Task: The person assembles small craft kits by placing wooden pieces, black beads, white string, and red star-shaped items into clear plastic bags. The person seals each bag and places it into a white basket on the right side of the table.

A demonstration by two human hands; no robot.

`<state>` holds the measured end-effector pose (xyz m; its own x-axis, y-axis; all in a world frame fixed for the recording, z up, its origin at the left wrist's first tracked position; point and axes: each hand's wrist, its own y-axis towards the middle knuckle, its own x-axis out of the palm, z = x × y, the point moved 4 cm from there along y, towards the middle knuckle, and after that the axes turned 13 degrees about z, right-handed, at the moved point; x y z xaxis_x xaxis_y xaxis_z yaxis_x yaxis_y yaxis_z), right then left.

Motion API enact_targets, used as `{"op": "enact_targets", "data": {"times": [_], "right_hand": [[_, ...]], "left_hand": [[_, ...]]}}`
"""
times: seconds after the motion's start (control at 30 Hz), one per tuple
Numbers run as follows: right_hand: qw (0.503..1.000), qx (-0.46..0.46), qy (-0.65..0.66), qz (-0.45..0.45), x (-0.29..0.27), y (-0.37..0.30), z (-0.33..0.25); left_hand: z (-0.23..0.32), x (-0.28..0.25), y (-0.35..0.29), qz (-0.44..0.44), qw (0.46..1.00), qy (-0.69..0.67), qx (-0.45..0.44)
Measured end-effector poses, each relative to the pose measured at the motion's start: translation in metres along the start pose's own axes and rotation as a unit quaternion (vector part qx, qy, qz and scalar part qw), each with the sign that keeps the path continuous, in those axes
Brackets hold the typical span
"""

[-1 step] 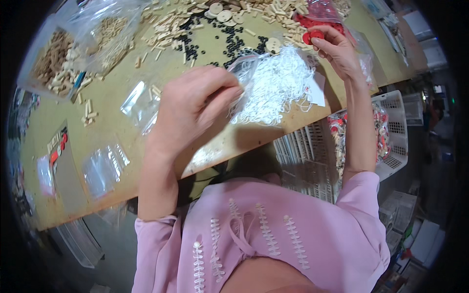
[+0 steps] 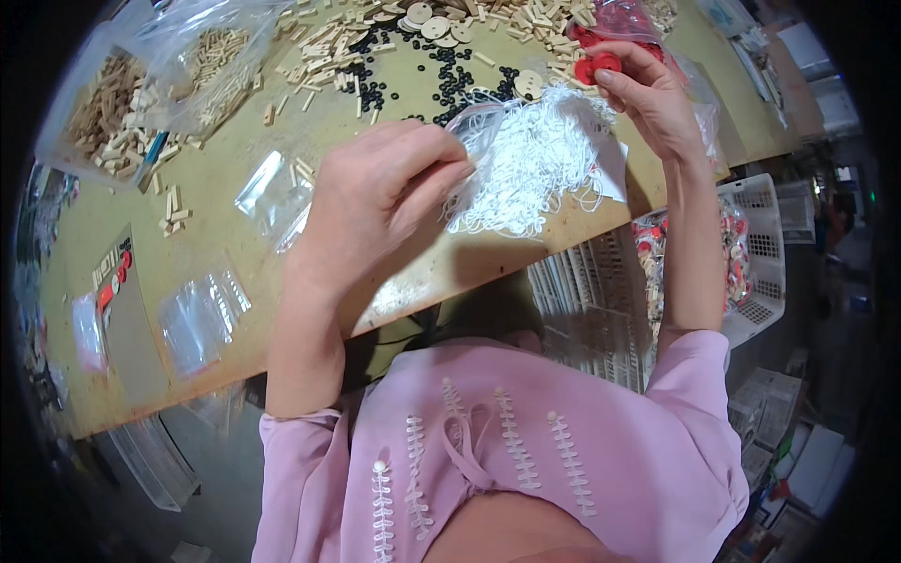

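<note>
Over the table's middle, my left hand (image 2: 380, 202) is closed in a pinch on a clear plastic bag (image 2: 481, 131), partly hidden behind the fingers. My right hand (image 2: 657, 98) grips red discs (image 2: 603, 64) between thumb and fingertips, at the far right near a bag of red pieces (image 2: 631, 21). A tangled heap of white string loops (image 2: 540, 169) lies between the two hands. Black beads (image 2: 452, 80) are scattered beyond my left hand.
A plastic bin (image 2: 58, 141) of small wooden pieces stands at the left. Loose wooden sticks (image 2: 328, 61) and round discs (image 2: 435, 26) cover the far side. Flat clear bags (image 2: 197, 324) and a grey strip (image 2: 136, 342) lie near left. A white basket (image 2: 765, 244) stands below the right edge.
Both hands keep their grips and have barely moved. The red discs in my right hand have shifted slightly to the left.
</note>
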<state>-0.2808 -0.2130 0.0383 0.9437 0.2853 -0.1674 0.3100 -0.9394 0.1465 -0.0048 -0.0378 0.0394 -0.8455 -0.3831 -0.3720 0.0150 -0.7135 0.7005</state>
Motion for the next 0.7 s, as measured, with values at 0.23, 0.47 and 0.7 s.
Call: {"op": "enact_targets", "data": {"times": [0.23,0.47,0.7], "right_hand": [[0.985,-0.092,-0.063,-0.129,0.111,-0.054,-0.072],[0.987,-0.098,-0.089,-0.086,0.111,-0.07,-0.074],[0.896,-0.244,-0.353,0.114,0.017,-0.083,-0.035]], "left_hand": [[0.002,0.005,-0.005,0.019,0.998,-0.003,0.061],[0.0,-0.002,-0.016,0.026,0.999,-0.018,0.029],[0.005,-0.023,-0.009,0.129,0.99,-0.046,-0.03]]}}
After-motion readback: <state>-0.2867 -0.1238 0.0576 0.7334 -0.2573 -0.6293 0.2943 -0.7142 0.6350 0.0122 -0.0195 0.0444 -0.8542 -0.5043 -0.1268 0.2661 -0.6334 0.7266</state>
